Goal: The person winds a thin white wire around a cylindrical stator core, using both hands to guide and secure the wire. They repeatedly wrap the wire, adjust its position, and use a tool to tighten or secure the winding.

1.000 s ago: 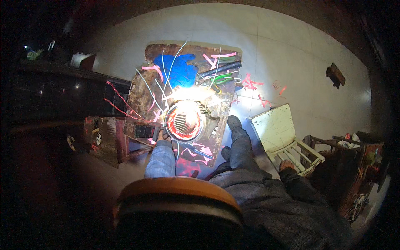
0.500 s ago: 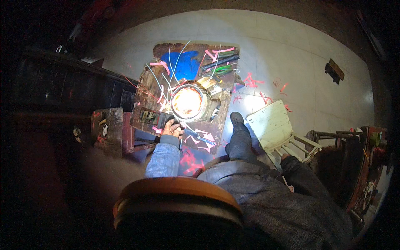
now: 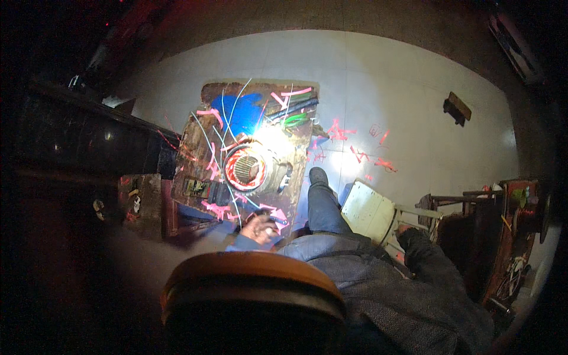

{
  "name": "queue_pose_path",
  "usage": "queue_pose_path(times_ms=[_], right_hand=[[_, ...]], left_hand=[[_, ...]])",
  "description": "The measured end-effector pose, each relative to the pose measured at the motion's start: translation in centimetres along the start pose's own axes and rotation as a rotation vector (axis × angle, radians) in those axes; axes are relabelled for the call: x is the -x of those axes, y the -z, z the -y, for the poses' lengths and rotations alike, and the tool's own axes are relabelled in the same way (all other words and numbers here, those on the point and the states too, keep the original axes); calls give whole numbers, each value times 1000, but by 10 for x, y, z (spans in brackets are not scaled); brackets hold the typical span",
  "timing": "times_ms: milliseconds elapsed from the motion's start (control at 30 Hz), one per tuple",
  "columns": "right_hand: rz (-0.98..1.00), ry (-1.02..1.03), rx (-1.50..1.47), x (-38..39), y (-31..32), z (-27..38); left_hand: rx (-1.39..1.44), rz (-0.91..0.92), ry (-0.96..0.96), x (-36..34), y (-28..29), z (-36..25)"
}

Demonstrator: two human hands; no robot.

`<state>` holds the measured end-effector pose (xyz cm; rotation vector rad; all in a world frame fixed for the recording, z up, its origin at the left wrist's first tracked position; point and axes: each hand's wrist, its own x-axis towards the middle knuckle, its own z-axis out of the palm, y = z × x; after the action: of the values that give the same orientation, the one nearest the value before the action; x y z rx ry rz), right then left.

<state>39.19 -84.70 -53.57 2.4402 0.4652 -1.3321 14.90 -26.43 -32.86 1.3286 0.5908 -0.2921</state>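
My left hand (image 3: pixel 259 228), in a blue sleeve, is over the near edge of a worn wooden table (image 3: pixel 204 160). Motion smears its fingers. Beside the fingertips lies a slim dark-and-blue tool (image 3: pixel 277 219) among pink strips; whether they touch it I cannot tell. Farther from me stands a round motor stator (image 3: pixel 247 168) with copper windings around a slotted core. My right hand (image 3: pixel 404 228), in a dark sleeve, is at the backrest of a pale chair (image 3: pixel 367 207); its fingers are too small and dark to read.
A blue cloth (image 3: pixel 239 109), thin white wires (image 3: pixel 239 94) and green-and-black lengths (image 3: pixel 296 120) lie on the table's far part. Pink scraps (image 3: pixel 337 130) litter the tiled floor on the right. A dark wooden bench (image 3: pixel 106 121) runs along the left. My leg (image 3: pixel 324 204) stretches between table and chair.
My left hand has moved back from beside the stator toward me and slightly right. The view has shifted, and the bright light has moved off the stator's core. My right hand stays by the chair.
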Motion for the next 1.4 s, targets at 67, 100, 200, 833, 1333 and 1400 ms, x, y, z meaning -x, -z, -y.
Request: queue_pose_path(times_ms=[67, 100, 200, 833, 1333, 1400], right_hand=[[-384, 245, -289, 30, 101, 26], [-470, 377, -419, 46, 156, 46], [-183, 941, -897, 99, 297, 114], [-103, 1211, 268, -108, 788, 245], [-1066, 1663, 778, -92, 775, 619], [-1120, 1686, 719, -89, 741, 645]], left_hand=[[143, 175, -81, -6, -48, -48], [39, 214, -196, -17, -72, -74], [-571, 82, -599, -74, -126, -145], [-39, -459, -50, -109, -99, -57], [402, -308, 77, -186, -119, 163], [422, -326, 80, -196, -118, 133]])
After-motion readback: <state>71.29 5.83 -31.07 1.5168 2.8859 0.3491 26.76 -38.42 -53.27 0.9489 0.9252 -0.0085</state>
